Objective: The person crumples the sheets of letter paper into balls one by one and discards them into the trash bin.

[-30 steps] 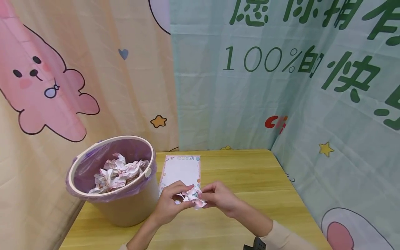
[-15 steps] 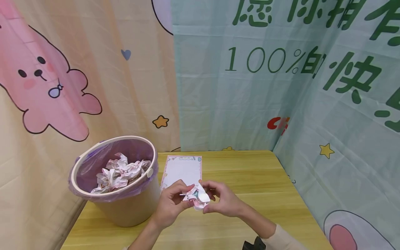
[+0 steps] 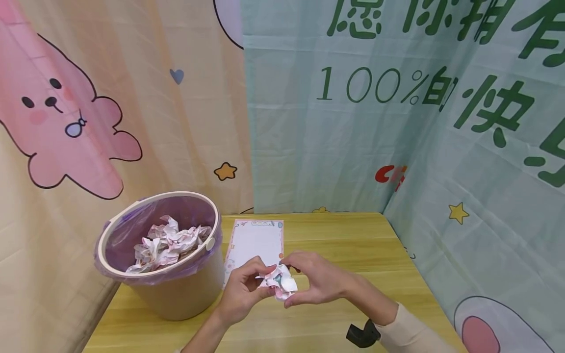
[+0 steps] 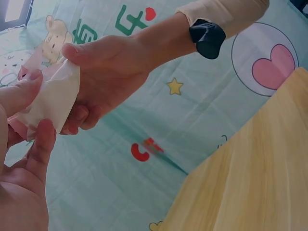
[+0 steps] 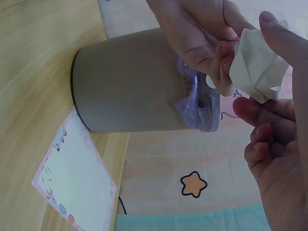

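Note:
A crumpled sheet of paper, white with pink and blue-green print, is held above the table between both hands. My left hand pinches its left side between thumb and fingers. My right hand curves round the right side, fingers at one edge and thumb at the opposite edge. In the left wrist view, the pale side of the paper shows between the hands. A flat sheet with a decorated border lies on the table just beyond them, its near end partly hidden by my left hand.
A beige bin with a purple liner stands on the table's left side, holding several crumpled papers. Printed curtains hang behind the wooden table and along its sides.
My right hand has loosened its pinch at the paper's edge and spread round its right side. The crumpled paper has turned slightly in my left hand. The bin and flat sheet stay put.

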Motion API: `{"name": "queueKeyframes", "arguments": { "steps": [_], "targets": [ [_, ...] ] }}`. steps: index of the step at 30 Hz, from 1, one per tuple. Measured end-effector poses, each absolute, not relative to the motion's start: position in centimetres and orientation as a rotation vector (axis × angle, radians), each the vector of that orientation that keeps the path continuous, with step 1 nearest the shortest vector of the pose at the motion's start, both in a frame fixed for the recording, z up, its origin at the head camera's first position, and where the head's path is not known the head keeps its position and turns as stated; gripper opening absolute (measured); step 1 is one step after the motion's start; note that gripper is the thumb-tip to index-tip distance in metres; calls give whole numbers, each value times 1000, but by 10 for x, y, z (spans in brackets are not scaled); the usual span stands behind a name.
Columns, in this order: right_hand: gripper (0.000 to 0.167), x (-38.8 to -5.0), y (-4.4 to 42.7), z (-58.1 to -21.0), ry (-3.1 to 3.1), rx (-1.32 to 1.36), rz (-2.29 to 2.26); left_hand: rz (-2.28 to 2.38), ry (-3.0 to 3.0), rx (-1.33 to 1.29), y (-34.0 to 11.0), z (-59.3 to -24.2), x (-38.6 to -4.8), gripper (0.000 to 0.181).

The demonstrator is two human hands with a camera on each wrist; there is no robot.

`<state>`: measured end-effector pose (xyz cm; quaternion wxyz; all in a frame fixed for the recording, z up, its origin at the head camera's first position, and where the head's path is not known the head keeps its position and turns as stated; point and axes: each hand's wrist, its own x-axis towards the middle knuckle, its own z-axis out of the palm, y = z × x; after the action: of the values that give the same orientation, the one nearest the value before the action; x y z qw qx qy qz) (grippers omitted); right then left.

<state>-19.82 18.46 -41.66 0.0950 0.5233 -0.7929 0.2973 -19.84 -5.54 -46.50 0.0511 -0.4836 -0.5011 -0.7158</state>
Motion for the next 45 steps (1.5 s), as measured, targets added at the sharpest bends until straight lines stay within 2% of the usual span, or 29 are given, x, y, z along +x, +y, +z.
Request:
{"name": "queueKeyframes", "arguments": {
  "steps": [9,15,21,26,32,37,45],
  "targets": [
    [35,-204,180,-415,-2225,1597,808,-2124,-1548,-1449,-52,-460,-198,27],
    [35,-205,175,-421,-2133,1558,884,-2150,-1524,-1399,-48,-458,-194,20],
    [36,-206,166,-436,-2045,1460,976,-2174,-1518,-1275,-41,-463,-191,23],
    [32,-208,160,-449,-2021,1398,1058,-2147,-1581,-1175,-41,-469,-191,18],
    [30,-212,154,-456,-2194,1295,993,-2336,-1676,-908,-48,-475,-196,14],
    [18,-210,156,-450,-2286,1235,1054,-2454,-1715,-824,-50,-475,-199,10],
    [40,-203,161,-435,-2334,1210,1456,-2540,-1776,-779,-53,-469,-204,20]
  ]
}}
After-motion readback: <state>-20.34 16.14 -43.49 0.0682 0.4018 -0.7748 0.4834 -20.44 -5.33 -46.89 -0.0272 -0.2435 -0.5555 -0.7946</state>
